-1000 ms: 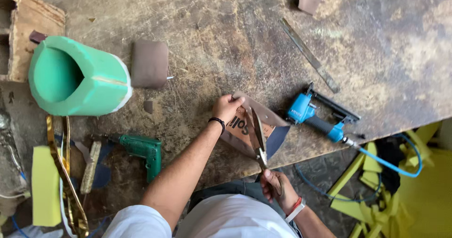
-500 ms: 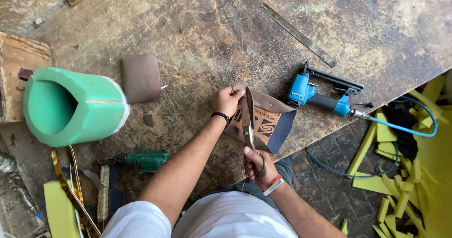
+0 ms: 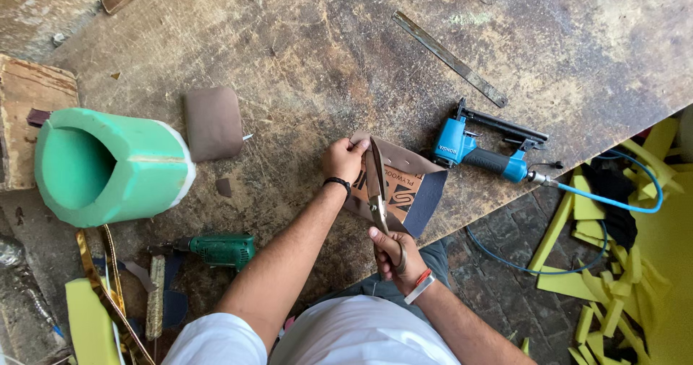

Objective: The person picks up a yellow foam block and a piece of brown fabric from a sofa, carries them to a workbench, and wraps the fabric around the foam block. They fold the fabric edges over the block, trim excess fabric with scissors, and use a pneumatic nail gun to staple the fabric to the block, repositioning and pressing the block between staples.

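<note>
- Scissors [image 3: 377,184] sit tight in our right hand [image 3: 393,253], blades over the brown sheet [image 3: 404,188].
- Our left hand [image 3: 344,159] pinches the sheet's top edge, fingers [image 3: 359,146] closed on it.
- Blue nail gun [image 3: 480,152] lies near on the surface [image 3: 303,54].

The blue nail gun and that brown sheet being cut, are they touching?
Cannot tell. In the head view the blue nail gun lies right at the corner of the brown sheet, with no plain gap or overlap visible.

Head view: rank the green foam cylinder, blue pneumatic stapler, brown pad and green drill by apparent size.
1. green foam cylinder
2. blue pneumatic stapler
3 and 4. brown pad and green drill look alike in extent; unranked.
</note>
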{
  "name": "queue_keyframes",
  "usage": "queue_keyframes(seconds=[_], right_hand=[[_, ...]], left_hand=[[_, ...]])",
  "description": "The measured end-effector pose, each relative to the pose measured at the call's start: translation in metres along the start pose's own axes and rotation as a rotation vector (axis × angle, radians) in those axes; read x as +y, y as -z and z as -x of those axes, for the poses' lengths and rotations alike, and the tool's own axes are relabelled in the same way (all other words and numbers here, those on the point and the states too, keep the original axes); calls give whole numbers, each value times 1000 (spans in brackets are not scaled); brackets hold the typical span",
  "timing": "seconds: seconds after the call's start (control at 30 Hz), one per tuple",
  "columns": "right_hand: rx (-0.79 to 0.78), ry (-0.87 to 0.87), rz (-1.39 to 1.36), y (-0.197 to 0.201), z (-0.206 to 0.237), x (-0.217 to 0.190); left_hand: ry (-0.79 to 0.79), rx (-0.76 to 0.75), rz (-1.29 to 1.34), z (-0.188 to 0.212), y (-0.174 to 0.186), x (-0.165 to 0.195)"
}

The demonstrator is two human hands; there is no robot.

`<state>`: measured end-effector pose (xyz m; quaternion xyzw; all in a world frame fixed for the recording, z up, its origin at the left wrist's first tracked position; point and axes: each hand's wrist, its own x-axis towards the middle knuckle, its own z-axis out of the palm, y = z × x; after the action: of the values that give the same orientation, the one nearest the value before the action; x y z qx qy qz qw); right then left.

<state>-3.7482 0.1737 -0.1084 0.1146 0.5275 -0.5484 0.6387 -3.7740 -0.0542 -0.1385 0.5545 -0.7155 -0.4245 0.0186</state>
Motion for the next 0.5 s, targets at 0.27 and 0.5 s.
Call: queue_keyframes(seconds=[0.27, 0.5], right_hand=[[23, 41, 100, 16, 2, 4], [-49, 23, 65, 33, 7, -10]], left_hand=[[-22, -2, -81, 4, 3, 8], [-61, 6, -170, 14, 3, 26]])
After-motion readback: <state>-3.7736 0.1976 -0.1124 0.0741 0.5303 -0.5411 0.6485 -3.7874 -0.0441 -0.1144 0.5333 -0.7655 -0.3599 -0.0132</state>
